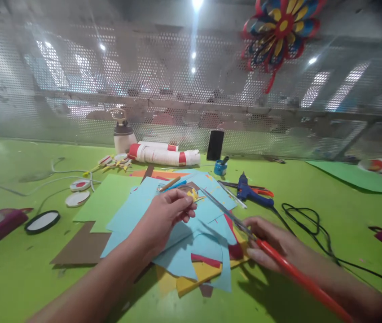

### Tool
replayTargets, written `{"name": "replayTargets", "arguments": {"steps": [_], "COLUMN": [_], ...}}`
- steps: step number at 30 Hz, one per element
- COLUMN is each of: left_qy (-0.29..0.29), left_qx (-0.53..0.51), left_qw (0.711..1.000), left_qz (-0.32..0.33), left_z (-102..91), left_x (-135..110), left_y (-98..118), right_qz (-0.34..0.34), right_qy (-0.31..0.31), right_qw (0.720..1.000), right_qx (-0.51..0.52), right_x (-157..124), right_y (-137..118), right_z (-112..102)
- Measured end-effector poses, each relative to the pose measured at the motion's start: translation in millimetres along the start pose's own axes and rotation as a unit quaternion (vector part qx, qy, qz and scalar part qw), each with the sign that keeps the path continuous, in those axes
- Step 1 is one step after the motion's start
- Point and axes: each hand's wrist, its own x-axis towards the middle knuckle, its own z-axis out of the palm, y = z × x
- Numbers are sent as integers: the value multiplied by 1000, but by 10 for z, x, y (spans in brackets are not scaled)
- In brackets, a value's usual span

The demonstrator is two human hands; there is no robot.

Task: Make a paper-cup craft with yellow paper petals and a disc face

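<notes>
Between the thumb and fingers of my left hand (pixel 173 207) is a small yellow paper piece (pixel 194 194), its outline partly covered by the fingertips. My right hand (pixel 270 235) is closed around long scissors with a red-orange handle (pixel 291 267). Their metal blades (pixel 222 210) point up and left, toward the yellow piece but apart from it. Below both hands lie overlapping light blue paper sheets (pixel 177 260). A brown marker (pixel 169 184) and a blue marker (pixel 176 185) rest just behind my left hand.
A blue glue gun (pixel 249 193) with a black cord (pixel 325 237) lies to the right. At the back stand a spray bottle (pixel 124 140), white rolls (pixel 164 155), a dark phone (pixel 215 145) and a blue tape roll (pixel 220 167). A black-rimmed disc (pixel 42 221) sits left.
</notes>
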Motion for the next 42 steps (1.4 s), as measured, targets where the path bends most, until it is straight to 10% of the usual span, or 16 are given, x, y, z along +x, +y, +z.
{"name": "replayTargets", "arguments": {"steps": [19,31,42], "left_qy": [11,11,-6], "left_qx": [2,-17,-57], "left_qw": [999,999,997], "left_qz": [-35,-48,-53], "left_z": [17,48,48], "left_x": [-8,-2,-15], "left_y": [-75,-82,-91], "right_qz": [34,-25,-84], "right_qy": [79,-6,-20], "right_qw": [975,999,995], "right_qx": [-207,-19,-57], "right_x": [52,28,25], "right_y": [-78,77,56], "right_z": [238,228,193]}}
